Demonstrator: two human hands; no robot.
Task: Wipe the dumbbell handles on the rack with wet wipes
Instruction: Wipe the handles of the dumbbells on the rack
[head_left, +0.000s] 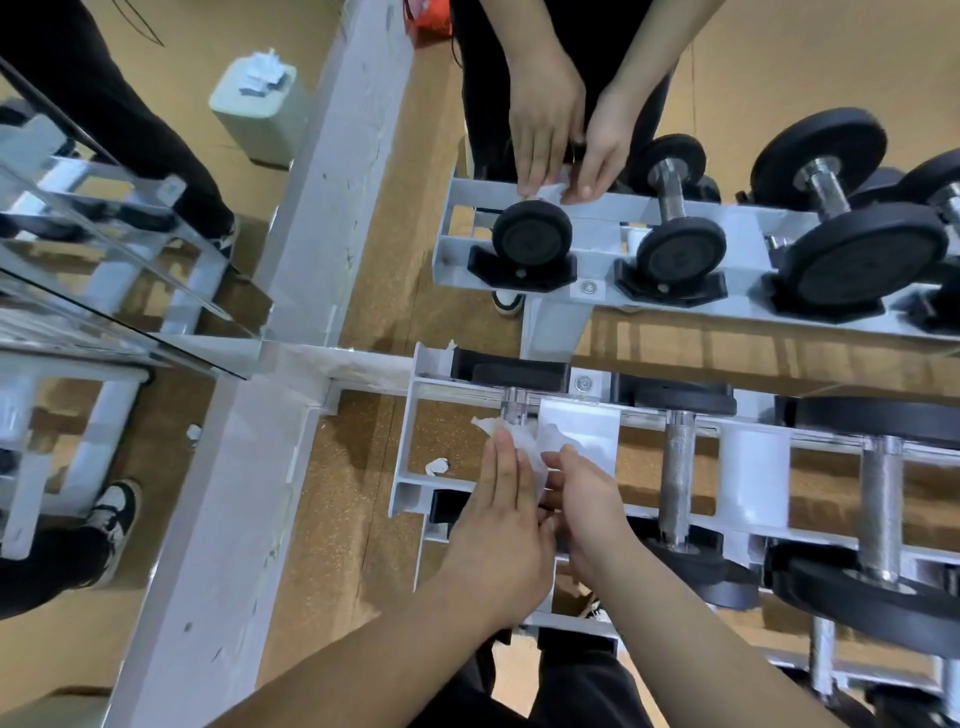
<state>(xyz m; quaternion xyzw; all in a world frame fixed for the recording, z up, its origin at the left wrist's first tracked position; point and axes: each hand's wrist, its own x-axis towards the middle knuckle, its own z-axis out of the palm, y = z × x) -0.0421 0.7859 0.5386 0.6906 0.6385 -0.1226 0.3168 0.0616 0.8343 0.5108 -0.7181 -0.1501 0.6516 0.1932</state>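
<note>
A white wet wipe (524, 441) lies over the handle of the leftmost dumbbell (514, 410) on the white rack (410, 467). My left hand (498, 525) lies flat on the wipe with straight fingers. Beside it, my right hand (587, 504) curls its fingers on the wipe's right side. Most of that handle is hidden under both hands. To the right, a second dumbbell handle (675, 467) and a thicker third one (880, 493) sit bare in their cradles.
A wall mirror (727, 364) just behind the rack repeats the rack, dumbbells and my hands. Crumpled wipe scraps (438, 466) lie on the cork floor inside the rack's frame. A white pillar base (234, 493) stands at left. A wipe dispenser (254, 98) shows in the reflection.
</note>
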